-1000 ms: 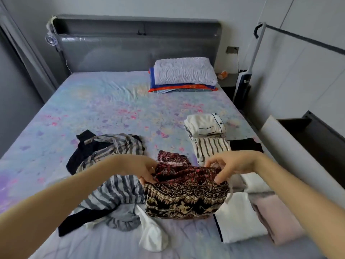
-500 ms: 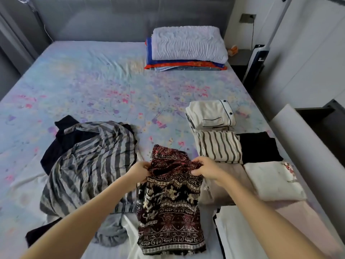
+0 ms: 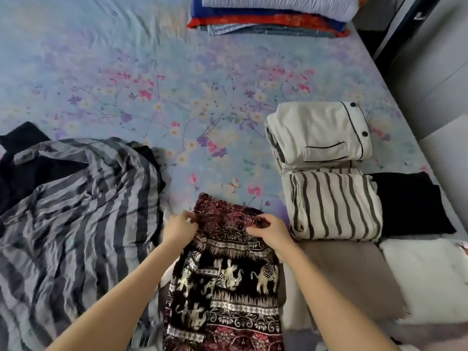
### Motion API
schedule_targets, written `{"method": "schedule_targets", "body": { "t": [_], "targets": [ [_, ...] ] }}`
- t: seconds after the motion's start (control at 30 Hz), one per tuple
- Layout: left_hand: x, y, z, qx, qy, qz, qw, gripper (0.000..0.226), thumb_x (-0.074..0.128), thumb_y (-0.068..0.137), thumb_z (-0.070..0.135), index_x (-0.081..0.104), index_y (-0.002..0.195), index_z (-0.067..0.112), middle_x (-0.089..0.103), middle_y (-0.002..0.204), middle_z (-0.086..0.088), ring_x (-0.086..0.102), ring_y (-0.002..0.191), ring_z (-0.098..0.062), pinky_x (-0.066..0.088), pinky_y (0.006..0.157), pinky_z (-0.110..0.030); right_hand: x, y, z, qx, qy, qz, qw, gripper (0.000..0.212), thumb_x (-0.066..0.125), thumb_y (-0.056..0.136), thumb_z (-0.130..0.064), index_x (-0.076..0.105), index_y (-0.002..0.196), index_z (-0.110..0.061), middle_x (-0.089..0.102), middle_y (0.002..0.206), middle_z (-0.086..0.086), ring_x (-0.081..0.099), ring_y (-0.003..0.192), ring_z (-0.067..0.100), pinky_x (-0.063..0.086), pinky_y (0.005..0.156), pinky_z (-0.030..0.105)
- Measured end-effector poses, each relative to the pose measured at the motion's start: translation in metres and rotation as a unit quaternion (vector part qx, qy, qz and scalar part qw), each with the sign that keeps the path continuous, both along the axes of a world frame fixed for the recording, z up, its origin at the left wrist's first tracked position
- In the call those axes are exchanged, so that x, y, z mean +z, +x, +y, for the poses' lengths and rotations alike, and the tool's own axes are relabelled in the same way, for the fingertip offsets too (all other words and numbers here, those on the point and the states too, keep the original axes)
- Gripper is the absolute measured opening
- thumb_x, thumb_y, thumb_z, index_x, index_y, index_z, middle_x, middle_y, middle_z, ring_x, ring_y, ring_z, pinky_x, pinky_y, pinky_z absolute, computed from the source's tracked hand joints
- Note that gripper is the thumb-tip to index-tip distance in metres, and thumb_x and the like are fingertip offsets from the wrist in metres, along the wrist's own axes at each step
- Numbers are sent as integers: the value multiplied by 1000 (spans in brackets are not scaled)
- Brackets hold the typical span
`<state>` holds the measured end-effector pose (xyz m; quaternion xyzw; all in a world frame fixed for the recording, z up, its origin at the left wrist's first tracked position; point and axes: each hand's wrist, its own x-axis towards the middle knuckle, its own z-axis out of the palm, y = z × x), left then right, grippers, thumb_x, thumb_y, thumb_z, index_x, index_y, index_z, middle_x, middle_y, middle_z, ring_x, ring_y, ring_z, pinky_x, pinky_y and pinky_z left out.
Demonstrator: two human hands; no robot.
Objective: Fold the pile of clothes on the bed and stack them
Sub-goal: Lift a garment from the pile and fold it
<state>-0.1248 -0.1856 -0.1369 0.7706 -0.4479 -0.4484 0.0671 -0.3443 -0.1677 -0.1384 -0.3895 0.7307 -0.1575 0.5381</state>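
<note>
Head view: we are pinching the elephant-print garment [image 3: 228, 282] near its far end, our left hand [image 3: 179, 229] and right hand [image 3: 272, 230] each with its grip closed on the cloth. It is lying lengthwise on the bed [image 3: 177, 84], between the crumpled grey striped shirt [image 3: 76, 211] and the folded striped top [image 3: 334, 206].

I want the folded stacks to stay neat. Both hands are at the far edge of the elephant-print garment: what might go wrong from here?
The far edge of the elephant-print garment is bunched between the left hand and right hand, so the fold may come out crooked. Its right side lies against the beige folded piece, close to the folded striped top; a tug could rumple them. The loose grey striped shirt alongside could get caught in.
</note>
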Motion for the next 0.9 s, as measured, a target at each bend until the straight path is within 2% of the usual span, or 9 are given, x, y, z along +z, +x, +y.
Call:
{"method": "schedule_targets", "body": {
  "t": [0.13, 0.2, 0.33, 0.5, 0.57, 0.63, 0.7, 0.8, 0.9],
  "targets": [
    [-28, 5, -12, -5, 11, 39, 999, 90, 75, 62, 2, 35, 142, 12, 48, 133, -12, 47, 112, -23, 38, 101, -34, -23, 8, -6, -15, -36, -27, 999, 41, 78, 78, -18, 58, 113, -21, 49, 121, -6, 47, 116, 13, 37, 85, 20],
    [-33, 5, -11, -11, 33, 81, 996, 101, 83, 60, 7, 28, 144, 14, 51, 132, -10, 52, 115, -26, 43, 100, -38, -27, 12, -4, -24, -46, -35, 998, 38, 78, 77, -20, 56, 109, -25, 52, 126, -5, 47, 120, 13, 33, 91, 23],
    [-28, -1, -4, -3, -16, 77, 997, 68, 78, 76, 14, 42, 134, 11, 60, 108, -2, 58, 87, -15, 43, 68, -20, -26, 16, 4, -43, -61, -39, 996, 35, 77, 79, -19, 55, 105, -26, 54, 119, -8, 48, 115, 11, 32, 88, 23],
    [-2, -11, 11, 10, -18, 234, 972, 28, 74, 79, 10, 64, 102, 23, 72, 93, 7, 67, 82, -6, 49, 74, -15, 6, -9, 23, -141, -102, -59, 983, 37, 80, 73, -13, 59, 100, -27, 64, 106, -5, 61, 100, 12, 47, 88, 30],
    [1, -20, 9, 2, 19, 295, 955, 25, 71, 82, 9, 67, 103, 22, 73, 95, 6, 67, 89, -7, 47, 77, -12, 14, -23, 21, -172, -108, -53, 978, 39, 80, 71, -11, 58, 98, -30, 62, 108, -6, 59, 101, 10, 45, 84, 27],
    [-11, -26, 0, 2, 37, 277, 960, 29, 67, 86, 10, 63, 114, 18, 70, 104, 6, 64, 95, -11, 44, 81, -20, 10, -28, 11, -167, -80, -53, 981, 40, 79, 73, -10, 56, 102, -25, 59, 114, -4, 56, 105, 15, 45, 80, 25],
    [-23, -31, -7, 18, 33, 221, 974, 34, 65, 88, 10, 56, 120, 15, 65, 108, 0, 60, 86, -12, 44, 70, -20, 0, -25, 1, -121, -35, -44, 991, 44, 75, 78, -6, 53, 114, -20, 55, 119, 1, 55, 100, 13, 42, 70, 17],
    [-28, -31, -8, 41, 37, 192, 980, 41, 65, 87, 9, 47, 123, 10, 58, 113, -8, 55, 75, -10, 42, 59, -18, -11, -18, -3, -54, -26, 20, 998, 52, 70, 83, -6, 48, 129, -10, 53, 128, 7, 55, 81, 4, 46, 66, 10],
    [-21, -23, 5, -33, 0, 119, 992, 52, 67, 87, 17, 39, 131, 14, 57, 114, -8, 58, 85, -20, 48, 68, -28, -5, -10, 18, 78, -132, 264, 952, 57, 71, 83, -24, 46, 133, -11, 53, 133, 6, 54, 116, 23, 43, 97, 31]
  ]
}}
